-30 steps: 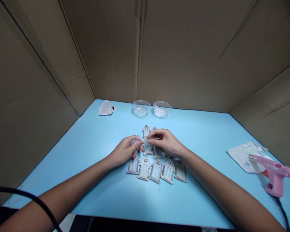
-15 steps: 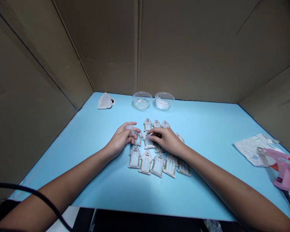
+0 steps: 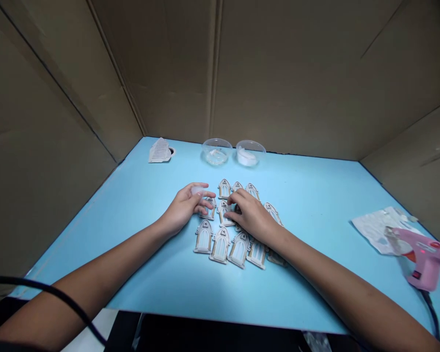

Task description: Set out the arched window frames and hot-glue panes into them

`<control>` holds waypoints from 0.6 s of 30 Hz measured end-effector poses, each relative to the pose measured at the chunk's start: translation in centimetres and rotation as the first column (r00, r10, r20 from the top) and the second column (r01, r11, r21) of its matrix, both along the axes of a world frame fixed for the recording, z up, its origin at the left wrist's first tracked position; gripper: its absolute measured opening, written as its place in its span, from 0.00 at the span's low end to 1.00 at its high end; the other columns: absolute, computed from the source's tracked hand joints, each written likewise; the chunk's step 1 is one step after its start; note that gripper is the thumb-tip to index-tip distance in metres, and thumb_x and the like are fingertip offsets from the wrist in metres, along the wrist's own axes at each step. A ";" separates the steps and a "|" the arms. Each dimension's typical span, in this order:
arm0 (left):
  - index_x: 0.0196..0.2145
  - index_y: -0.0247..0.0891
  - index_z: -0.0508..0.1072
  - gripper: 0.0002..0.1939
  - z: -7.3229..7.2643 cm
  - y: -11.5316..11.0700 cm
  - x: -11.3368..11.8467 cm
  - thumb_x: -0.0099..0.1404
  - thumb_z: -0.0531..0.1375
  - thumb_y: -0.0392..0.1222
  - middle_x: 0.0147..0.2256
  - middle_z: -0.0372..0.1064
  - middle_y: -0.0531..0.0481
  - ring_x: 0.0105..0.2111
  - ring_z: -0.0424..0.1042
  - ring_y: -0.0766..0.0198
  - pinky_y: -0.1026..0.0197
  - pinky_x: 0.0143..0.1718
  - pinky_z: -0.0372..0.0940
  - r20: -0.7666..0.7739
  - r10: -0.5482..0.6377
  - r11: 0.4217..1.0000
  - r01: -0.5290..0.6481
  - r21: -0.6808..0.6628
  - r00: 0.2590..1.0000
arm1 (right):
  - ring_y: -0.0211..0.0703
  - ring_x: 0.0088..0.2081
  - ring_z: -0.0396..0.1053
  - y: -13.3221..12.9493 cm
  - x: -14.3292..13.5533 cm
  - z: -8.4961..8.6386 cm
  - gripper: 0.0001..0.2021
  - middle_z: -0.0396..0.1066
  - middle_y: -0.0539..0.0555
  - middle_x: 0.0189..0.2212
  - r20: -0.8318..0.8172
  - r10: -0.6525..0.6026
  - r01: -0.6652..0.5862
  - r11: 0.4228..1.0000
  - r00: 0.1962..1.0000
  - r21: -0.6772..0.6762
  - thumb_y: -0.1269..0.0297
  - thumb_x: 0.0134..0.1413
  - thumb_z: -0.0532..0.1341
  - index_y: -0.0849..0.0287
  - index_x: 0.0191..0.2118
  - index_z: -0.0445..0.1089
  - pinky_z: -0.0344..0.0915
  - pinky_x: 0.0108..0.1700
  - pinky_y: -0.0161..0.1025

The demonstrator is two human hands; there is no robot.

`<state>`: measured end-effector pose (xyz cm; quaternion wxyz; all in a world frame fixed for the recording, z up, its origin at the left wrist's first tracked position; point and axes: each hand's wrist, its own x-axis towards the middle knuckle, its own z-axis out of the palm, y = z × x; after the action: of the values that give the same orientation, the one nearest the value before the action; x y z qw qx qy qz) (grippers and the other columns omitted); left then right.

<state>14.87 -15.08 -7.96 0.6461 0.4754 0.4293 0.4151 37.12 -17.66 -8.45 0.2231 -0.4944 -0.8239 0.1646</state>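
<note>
Several small arched window pieces (image 3: 221, 245) lie in rows on the blue table (image 3: 161, 283). My left hand (image 3: 185, 208), at the left of the rows, is curled round some thin translucent white pieces (image 3: 197, 190), with its fingertips beside a window piece (image 3: 210, 209). Over the middle row is my right hand (image 3: 251, 212), thumb and index finger bent toward the window piece (image 3: 224, 213) below them. Whether anything lies between those fingertips is too small to tell. The right hand and forearm partly cover the window pieces on the right.
Two clear plastic bowls, one (image 3: 216, 152) with clear bits and one (image 3: 250, 154) with white pieces, stand at the back. A folded paper (image 3: 160, 150) lies back left. A pink glue gun (image 3: 423, 259) rests at the right by a white sheet (image 3: 376, 229). Cardboard walls (image 3: 286, 78) surround the table.
My right hand has shifted slightly, and its fingers have drawn back a little from the middle-row window piece. The left hand still holds the translucent pieces. The view has shifted slightly.
</note>
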 end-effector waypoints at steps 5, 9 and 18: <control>0.42 0.33 0.71 0.12 -0.2 -0.1 -0.2 0.68 0.63 0.46 0.38 0.78 0.43 0.25 0.76 0.65 0.68 0.21 0.67 -0.117 -0.087 0.991 0.098 0.095 0.989 | 0.46 0.36 0.71 0.0 0.1 0.3 0.05 0.70 0.56 0.36 0.029 0.097 -0.095 0.994 0.995 -0.054 0.68 0.65 0.65 0.58 0.35 0.76 0.66 0.39 0.42; 0.36 0.34 0.73 0.16 0.0 -0.7 -0.2 0.62 0.67 0.51 0.31 0.78 0.45 0.20 0.73 0.65 0.68 0.16 0.61 -0.163 -0.139 0.981 0.159 0.113 0.977 | 0.46 0.37 0.73 0.4 -0.6 1.4 0.06 0.75 0.55 0.35 -0.288 0.023 -0.053 0.994 0.957 -0.099 0.63 0.67 0.62 0.57 0.41 0.76 0.67 0.40 0.42; 0.29 0.35 0.73 0.18 0.4 -0.6 -0.3 0.54 0.72 0.51 0.22 0.75 0.51 0.15 0.62 0.70 0.68 0.16 0.56 -0.171 -0.064 0.984 0.091 0.155 0.983 | 0.41 0.31 0.72 3.1 -2.7 2.4 0.07 0.74 0.51 0.29 -0.547 0.041 -0.222 0.937 0.836 -0.270 0.62 0.50 0.67 0.58 0.32 0.69 0.67 0.35 0.38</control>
<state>14.60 -15.64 -7.51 0.5831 0.5757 0.4273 0.3822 34.42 -14.52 -6.04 0.3473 -0.4000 -0.7234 0.4428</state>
